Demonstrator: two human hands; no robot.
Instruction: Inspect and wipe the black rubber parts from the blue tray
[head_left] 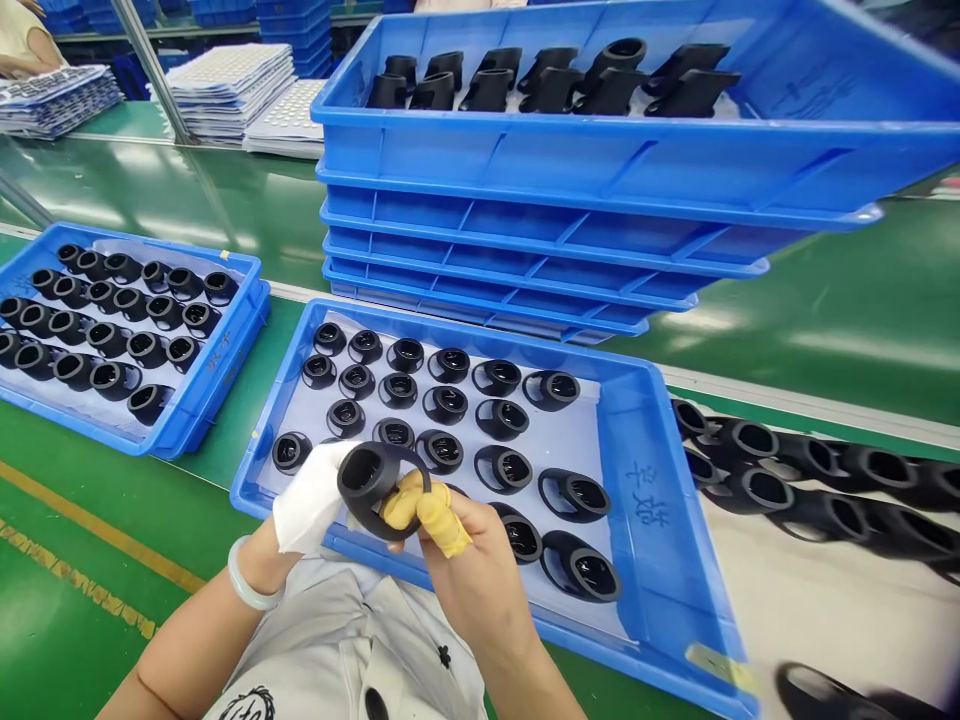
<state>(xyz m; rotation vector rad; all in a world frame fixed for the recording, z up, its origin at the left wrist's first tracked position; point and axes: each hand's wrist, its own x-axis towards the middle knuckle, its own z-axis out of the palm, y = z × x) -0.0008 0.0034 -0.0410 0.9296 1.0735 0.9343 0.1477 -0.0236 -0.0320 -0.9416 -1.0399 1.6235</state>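
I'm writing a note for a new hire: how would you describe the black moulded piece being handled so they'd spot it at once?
Find the blue plastic tray directly in front of the person, laid with rows of black moulded pieces. At its near edge, one black moulded piece is gripped between the white-covered left hand and the right hand, which wears yellow finger cots. Unlike its neighbours, it is raised in the hands rather than lying in a row.

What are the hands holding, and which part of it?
A black moulded ring piece: the gloved left hand grips its thick rim, the right hand pinches its thin loop.
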